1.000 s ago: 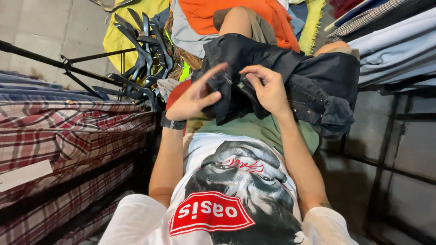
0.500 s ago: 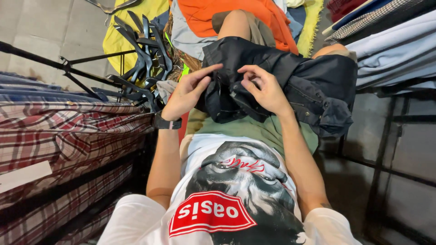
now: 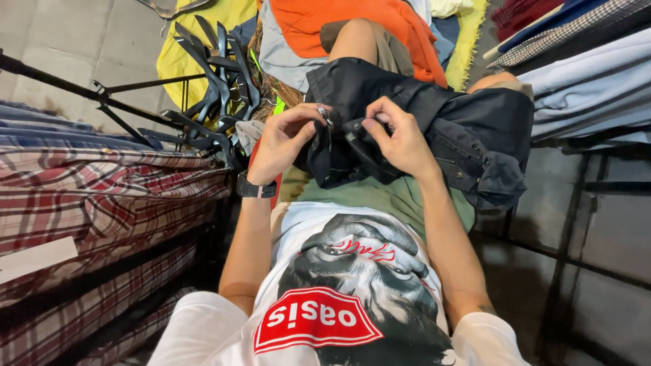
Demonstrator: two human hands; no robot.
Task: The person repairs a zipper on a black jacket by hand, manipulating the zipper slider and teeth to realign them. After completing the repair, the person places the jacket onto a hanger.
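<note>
The dark jacket (image 3: 434, 129) lies across the person's lap, just past the white shirt (image 3: 339, 285). Its long side runs left to right. Both hands sit on its near edge. The left hand (image 3: 285, 139) pinches a small metal zip pull (image 3: 325, 114). The right hand (image 3: 400, 139) fingers grip the cloth beside it. Beyond the jacket lie black hangers (image 3: 217, 74) and an orange cloth (image 3: 352, 27).

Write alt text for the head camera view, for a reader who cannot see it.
Seen from above, a seated person's left hand and right hand grip a black garment on their lap, the left pinching a small metal fastener. Black plastic hangers lie to the left beside stacked plaid cloth, with orange and yellow clothes piled ahead.
</note>
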